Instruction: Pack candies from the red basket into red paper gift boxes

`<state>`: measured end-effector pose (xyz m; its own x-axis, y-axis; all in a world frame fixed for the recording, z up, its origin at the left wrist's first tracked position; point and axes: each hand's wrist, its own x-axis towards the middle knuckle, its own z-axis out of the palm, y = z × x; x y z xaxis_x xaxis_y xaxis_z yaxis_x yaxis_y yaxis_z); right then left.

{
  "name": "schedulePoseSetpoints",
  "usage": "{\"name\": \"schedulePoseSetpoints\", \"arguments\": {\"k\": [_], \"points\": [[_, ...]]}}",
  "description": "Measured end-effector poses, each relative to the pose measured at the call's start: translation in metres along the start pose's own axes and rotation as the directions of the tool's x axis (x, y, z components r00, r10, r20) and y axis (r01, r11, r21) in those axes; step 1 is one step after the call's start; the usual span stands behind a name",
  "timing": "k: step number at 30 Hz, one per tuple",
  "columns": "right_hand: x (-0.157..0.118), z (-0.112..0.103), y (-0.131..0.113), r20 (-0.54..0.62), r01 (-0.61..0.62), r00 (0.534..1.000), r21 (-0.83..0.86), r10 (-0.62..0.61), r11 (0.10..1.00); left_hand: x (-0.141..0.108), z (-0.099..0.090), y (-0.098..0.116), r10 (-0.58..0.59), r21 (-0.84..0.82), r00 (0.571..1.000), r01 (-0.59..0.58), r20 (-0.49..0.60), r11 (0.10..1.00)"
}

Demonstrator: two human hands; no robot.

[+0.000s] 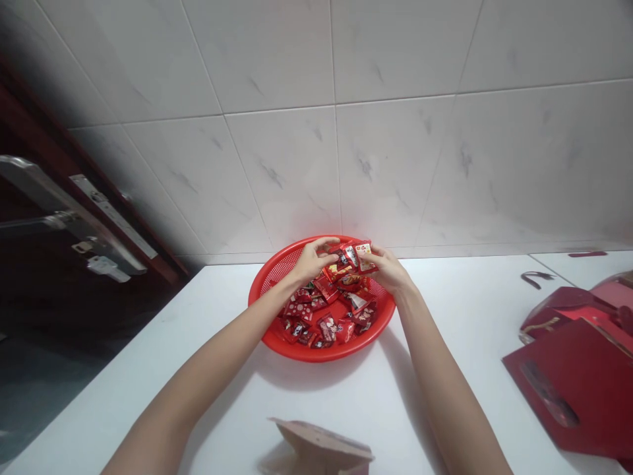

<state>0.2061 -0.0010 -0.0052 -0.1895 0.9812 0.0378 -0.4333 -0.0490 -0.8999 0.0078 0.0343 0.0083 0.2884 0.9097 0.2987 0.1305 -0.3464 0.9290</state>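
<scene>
Now packets point(351, 256) between left hand point(309, 261), right hand point(389, 268).

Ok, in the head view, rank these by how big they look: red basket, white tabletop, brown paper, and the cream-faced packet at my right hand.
1. White tabletop
2. Red basket
3. Brown paper, cut off below
4. Cream-faced packet
Nearness to the camera may enlarge the paper.
</scene>
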Motion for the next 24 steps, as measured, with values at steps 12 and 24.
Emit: {"name": "schedulePoseSetpoints", "arguments": {"k": [12,24], "points": [[-0.003,0.001,-0.001,0.051,0.023,0.999,-0.082,-0.019,0.996,-0.002,0.007,0.010,-0.166,-0.024,0.985,0.167,0.041,0.986],[-0.006,0.005,-0.002,0.033,0.039,0.999,-0.081,-0.036,0.996,-0.010,-0.010,0.032,-0.060,0.271,0.987,0.018,0.146,0.962]]}}
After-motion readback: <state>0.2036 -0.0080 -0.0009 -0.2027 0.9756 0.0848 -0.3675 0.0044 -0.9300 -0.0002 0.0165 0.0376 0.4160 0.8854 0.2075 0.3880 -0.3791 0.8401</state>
